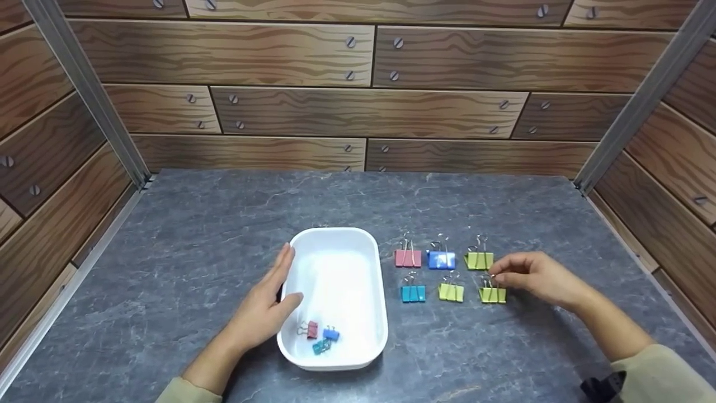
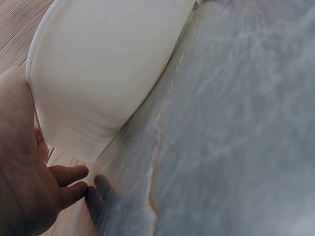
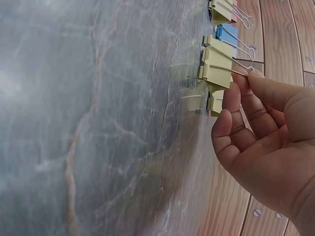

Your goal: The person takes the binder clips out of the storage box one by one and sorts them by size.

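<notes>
A white tray (image 1: 335, 268) stands at the table's middle front, with a pink clip (image 1: 311, 329), a blue clip (image 1: 331, 334) and a teal clip (image 1: 321, 347) in its near end. My left hand (image 1: 271, 296) lies flat against the tray's left wall (image 2: 108, 64), fingers straight, thumb at the rim. To the right, binder clips stand in two rows. My right hand (image 1: 531, 275) pinches the wire handle of the near-right green clip (image 1: 492, 295); the right wrist view shows the fingertips (image 3: 251, 78) on that green clip's (image 3: 216, 71) wire.
The far row holds a pink clip (image 1: 408, 258), a blue clip (image 1: 441, 259) and a green clip (image 1: 479, 260). A teal clip (image 1: 413, 293) and a green clip (image 1: 451, 291) stand in the near row. Wood-look walls close the grey stone table (image 1: 224, 224) on three sides.
</notes>
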`<state>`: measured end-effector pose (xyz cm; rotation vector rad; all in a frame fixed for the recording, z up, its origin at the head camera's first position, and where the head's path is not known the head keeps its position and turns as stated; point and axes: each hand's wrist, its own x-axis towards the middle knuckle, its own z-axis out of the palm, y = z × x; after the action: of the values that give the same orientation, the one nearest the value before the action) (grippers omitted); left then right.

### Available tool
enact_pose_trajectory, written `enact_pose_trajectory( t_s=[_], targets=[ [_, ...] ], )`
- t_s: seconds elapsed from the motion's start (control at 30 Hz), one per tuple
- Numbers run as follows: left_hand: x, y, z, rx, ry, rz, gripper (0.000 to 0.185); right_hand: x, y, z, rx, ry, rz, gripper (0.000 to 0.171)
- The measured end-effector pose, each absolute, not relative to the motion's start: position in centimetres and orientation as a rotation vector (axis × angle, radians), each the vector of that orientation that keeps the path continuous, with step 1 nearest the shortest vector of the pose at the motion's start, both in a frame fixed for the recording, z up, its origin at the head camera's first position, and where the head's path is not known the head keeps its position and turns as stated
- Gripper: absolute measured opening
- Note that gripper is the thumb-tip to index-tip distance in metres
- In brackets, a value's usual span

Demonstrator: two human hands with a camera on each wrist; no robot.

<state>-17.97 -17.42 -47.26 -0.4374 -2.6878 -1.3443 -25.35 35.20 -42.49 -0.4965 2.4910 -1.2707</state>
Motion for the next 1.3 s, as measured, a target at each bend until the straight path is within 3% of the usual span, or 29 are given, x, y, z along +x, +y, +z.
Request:
enact_pose_trajectory(
  t_s=[0.47,0.8,1.3],
  targets=[
    [-18.0,-17.3,-47.4,-0.45,-2.682,-1.353,0.079,-25.5,35.3,-42.7,-0.486,2.517,-1.27,0.029],
    [-18.0,-17.5,-47.4,-0.458,-2.67,-1.343,0.08,-25.0,34.7,-40.2,-0.535,2.734,-1.192,0.025],
    [-18.0,-17.5,-47.4,-0.448,-2.672,-1.355,0.079,-22.8,24.7,-36.3,-0.867,2.628,-1.33,0.016]
  ],
)
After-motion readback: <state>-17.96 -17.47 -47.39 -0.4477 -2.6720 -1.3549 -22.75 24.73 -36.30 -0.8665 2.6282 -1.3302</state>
